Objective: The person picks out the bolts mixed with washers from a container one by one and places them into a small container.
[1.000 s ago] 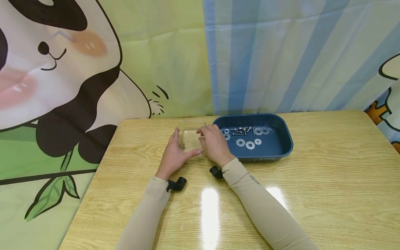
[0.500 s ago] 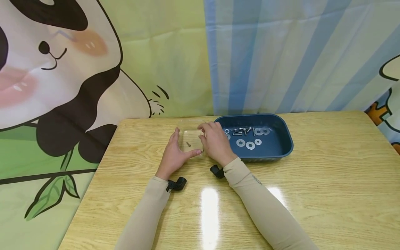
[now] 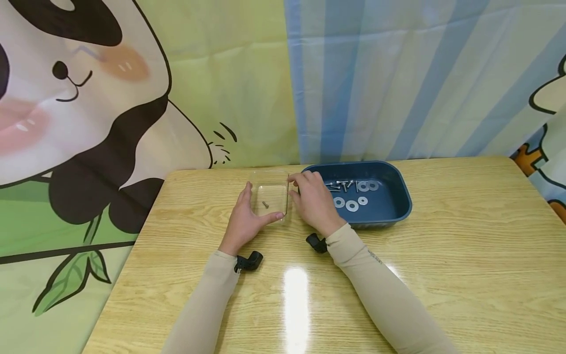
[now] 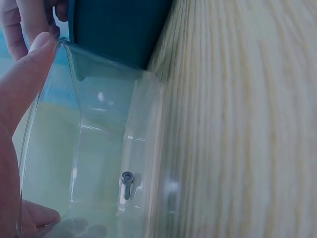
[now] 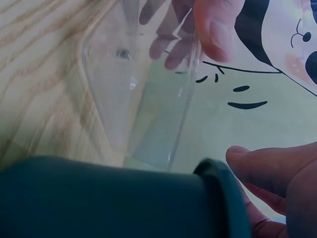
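My left hand [image 3: 242, 221] holds a clear plastic box [image 3: 276, 194] on the table, its thumb along the near rim and fingers at the left side. Inside lies a single socket-head bolt [image 3: 265, 204], also plain in the left wrist view as a small metal bolt [image 4: 127, 184]. My right hand [image 3: 317, 204] hovers between the box and the left end of a dark blue tray [image 3: 389, 214]. In the right wrist view its thumb [image 5: 262, 163] and fingers stand apart beside the tray rim [image 5: 223, 198], with nothing seen between them.
In the tray lie several bolts [image 3: 344, 186] and several flat washers [image 3: 352, 206]; my right hand hides its left part. A wooden table [image 3: 464, 246] bears everything. A printed curtain [image 3: 247, 98] hangs along the table's back edge.
My right hand has shifted right, from over the box to the tray's left end. The bolt in the box has turned and moved slightly right. The left hand stays put.
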Motion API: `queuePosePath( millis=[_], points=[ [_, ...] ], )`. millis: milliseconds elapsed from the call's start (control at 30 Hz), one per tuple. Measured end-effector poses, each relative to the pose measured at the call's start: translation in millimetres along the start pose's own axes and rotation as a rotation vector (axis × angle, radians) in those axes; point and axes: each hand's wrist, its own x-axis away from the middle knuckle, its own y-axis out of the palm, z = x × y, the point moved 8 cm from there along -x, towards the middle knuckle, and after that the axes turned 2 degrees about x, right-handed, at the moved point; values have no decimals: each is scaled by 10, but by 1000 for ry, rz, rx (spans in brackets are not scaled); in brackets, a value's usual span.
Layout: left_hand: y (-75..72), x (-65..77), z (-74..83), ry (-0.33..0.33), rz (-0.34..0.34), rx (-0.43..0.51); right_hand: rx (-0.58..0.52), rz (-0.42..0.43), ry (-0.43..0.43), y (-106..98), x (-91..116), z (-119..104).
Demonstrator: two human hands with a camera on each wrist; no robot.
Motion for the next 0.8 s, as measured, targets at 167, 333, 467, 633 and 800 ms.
queuePosePath(
  millis=[167, 333, 467, 633, 800],
  points=[
    [2, -3, -4, 1, 0, 2, 5, 15, -6, -43, 8, 13],
    [13, -6, -10, 1, 1, 5, 11, 24, -18, -70, 26, 16],
    [18, -7, -14, -2, -1, 6, 13, 19, -20, -97, 43, 40],
    [12, 0, -14, -5, -10, -1, 17, 11, -13, -131, 54, 96],
    [4, 4, -4, -1, -9, -3, 18, 5, -1, -153, 68, 155]
  ],
)
